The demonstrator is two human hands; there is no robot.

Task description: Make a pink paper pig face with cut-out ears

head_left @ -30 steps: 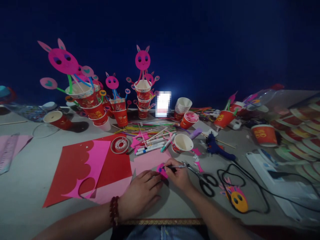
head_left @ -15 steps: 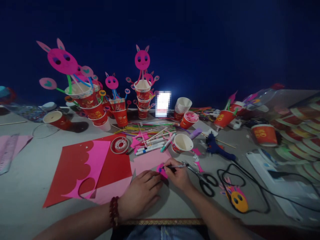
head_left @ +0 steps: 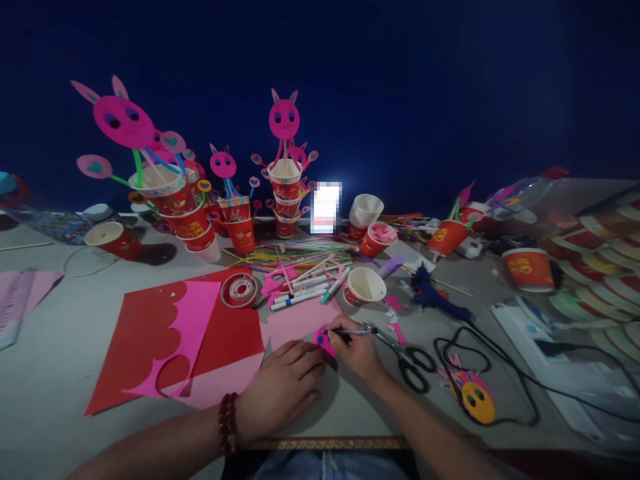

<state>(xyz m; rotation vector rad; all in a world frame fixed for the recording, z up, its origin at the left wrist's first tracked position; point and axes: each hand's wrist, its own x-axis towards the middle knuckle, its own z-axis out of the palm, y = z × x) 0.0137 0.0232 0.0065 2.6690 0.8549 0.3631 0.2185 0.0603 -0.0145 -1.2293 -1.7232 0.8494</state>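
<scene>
A small pink paper disc (head_left: pixel 325 343) with a dark blue spot lies on the table between my hands. My right hand (head_left: pixel 357 353) grips a dark marker pen (head_left: pixel 351 331), its tip at the upper part of the disc. Flat on the table just left of it rests my left hand (head_left: pixel 283 383), fingers stretched out and fingertips at the disc's edge. Part of the disc is hidden by my fingers. Black-handled scissors (head_left: pixel 414 369) lie to the right of my right hand. Light pink paper (head_left: pixel 295 325) is beyond my hands.
Red sheets (head_left: pixel 127 340) with cut pink paper lie left. Several markers (head_left: pixel 300 298), a tape roll (head_left: pixel 242 289) and a paper cup (head_left: pixel 365 287) stand ahead. A blue glue gun (head_left: pixel 435 297) and its cord are right. Cup stacks with pink faces (head_left: pixel 123 122) rise behind.
The pen and my right hand have barely shifted at the disc. My left hand stays in place.
</scene>
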